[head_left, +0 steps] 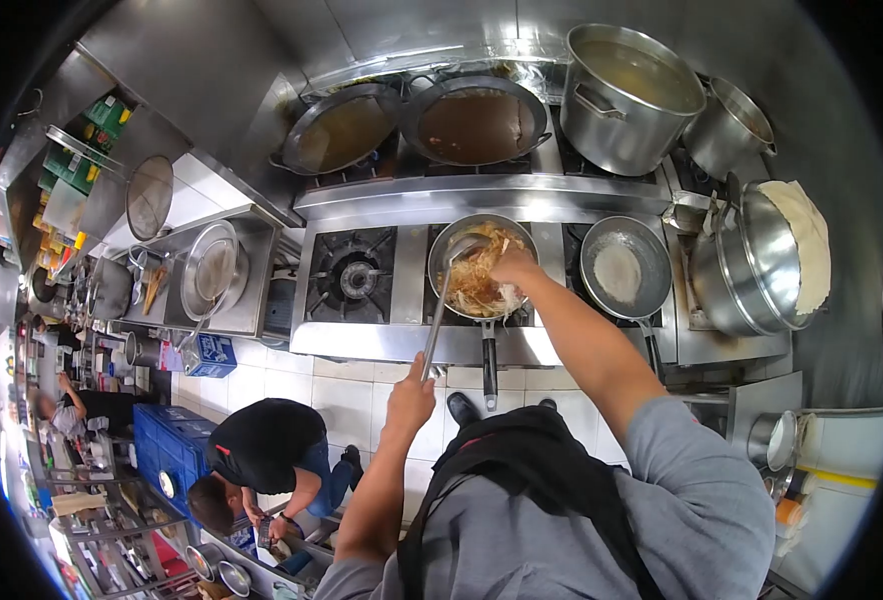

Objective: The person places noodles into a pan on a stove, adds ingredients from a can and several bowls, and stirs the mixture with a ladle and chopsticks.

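My left hand (412, 400) is closed around the long handle of a metal ladle (438, 318). The ladle's bowl rests in a frying pan (433, 266) on the middle front burner. Brown, shredded food that looks like noodles (477, 278) fills this pan, with paler strands at its right side. Over the pan's right part, my right hand (512, 268) is closed and close against the food; its fingertips are hidden, so what it holds cannot be made out. The pan's black handle points toward me.
A second pan (602, 235) with a pale round item stands at right. Behind are two woks (347, 135) of liquid and a large stockpot (622, 120). A bare burner (358, 278) is at left. A person (267, 450) bends over at lower left, beside blue crates (167, 440).
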`<action>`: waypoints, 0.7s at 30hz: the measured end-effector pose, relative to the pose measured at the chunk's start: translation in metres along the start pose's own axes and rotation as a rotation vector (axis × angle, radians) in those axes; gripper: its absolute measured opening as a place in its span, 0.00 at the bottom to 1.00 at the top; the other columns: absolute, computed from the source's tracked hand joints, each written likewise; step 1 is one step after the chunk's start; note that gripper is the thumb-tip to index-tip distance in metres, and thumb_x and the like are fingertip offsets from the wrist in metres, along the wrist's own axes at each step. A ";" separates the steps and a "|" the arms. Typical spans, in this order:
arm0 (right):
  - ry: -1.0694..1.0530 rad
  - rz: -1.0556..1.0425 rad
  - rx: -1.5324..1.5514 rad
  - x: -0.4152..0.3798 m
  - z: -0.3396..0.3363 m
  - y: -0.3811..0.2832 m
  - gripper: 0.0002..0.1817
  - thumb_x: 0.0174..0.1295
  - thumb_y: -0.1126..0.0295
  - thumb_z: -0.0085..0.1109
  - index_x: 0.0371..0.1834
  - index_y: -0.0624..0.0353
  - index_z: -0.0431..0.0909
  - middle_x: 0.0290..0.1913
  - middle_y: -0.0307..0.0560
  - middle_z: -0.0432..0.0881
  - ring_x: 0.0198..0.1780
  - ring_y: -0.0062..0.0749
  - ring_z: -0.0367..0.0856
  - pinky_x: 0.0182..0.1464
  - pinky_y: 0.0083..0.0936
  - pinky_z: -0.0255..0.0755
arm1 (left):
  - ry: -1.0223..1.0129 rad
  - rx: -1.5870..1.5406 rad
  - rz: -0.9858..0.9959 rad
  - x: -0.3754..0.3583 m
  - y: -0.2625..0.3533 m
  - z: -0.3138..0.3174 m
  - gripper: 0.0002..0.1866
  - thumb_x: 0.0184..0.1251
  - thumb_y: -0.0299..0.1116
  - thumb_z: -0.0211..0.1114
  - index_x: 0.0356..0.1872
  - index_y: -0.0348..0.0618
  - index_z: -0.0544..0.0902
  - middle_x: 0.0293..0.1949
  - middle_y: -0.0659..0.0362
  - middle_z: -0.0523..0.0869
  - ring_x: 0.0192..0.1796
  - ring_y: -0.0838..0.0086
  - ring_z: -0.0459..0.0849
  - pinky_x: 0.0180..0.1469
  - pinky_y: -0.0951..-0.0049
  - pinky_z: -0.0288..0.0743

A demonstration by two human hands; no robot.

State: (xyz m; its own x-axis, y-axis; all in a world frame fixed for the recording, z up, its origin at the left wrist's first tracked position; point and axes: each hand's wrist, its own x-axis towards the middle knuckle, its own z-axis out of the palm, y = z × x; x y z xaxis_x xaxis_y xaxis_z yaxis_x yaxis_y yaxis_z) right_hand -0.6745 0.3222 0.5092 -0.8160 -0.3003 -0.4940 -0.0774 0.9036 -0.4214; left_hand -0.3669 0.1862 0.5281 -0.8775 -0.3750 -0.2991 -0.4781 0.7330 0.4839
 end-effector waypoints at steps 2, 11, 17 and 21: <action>-0.117 0.068 0.139 -0.003 -0.003 0.004 0.45 0.52 0.68 0.62 0.74 0.68 0.55 0.61 0.66 0.77 0.48 0.52 0.87 0.39 0.39 0.85 | -0.008 0.027 -0.055 -0.014 0.009 -0.012 0.33 0.68 0.34 0.59 0.74 0.44 0.61 0.37 0.35 0.85 0.41 0.39 0.85 0.48 0.44 0.77; 0.027 -0.033 0.325 0.022 0.031 0.024 0.50 0.51 0.69 0.62 0.79 0.56 0.48 0.52 0.70 0.82 0.38 0.49 0.88 0.36 0.37 0.85 | -0.014 -0.087 -0.113 -0.026 0.013 0.047 0.35 0.72 0.35 0.55 0.76 0.40 0.53 0.36 0.33 0.85 0.41 0.36 0.84 0.44 0.46 0.78; 0.137 0.094 0.419 0.025 0.039 0.018 0.50 0.51 0.67 0.67 0.79 0.55 0.50 0.61 0.68 0.76 0.55 0.54 0.83 0.42 0.36 0.84 | 0.008 -0.008 -0.063 -0.022 0.023 0.025 0.37 0.70 0.34 0.56 0.77 0.41 0.50 0.33 0.32 0.84 0.38 0.36 0.84 0.42 0.46 0.78; 0.304 0.005 0.321 0.037 0.062 0.031 0.52 0.49 0.63 0.72 0.77 0.59 0.51 0.61 0.68 0.76 0.63 0.55 0.77 0.52 0.39 0.81 | 0.008 0.029 -0.142 -0.019 0.032 0.055 0.38 0.70 0.34 0.56 0.77 0.42 0.49 0.35 0.34 0.85 0.37 0.38 0.84 0.42 0.44 0.78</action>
State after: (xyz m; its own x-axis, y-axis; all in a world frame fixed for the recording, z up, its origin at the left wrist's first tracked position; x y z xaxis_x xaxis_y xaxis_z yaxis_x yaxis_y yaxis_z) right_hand -0.6714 0.3196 0.4305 -0.9509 -0.1491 -0.2711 0.0701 0.7496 -0.6582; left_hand -0.3630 0.2480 0.5043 -0.8015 -0.4806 -0.3559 -0.5962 0.6885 0.4129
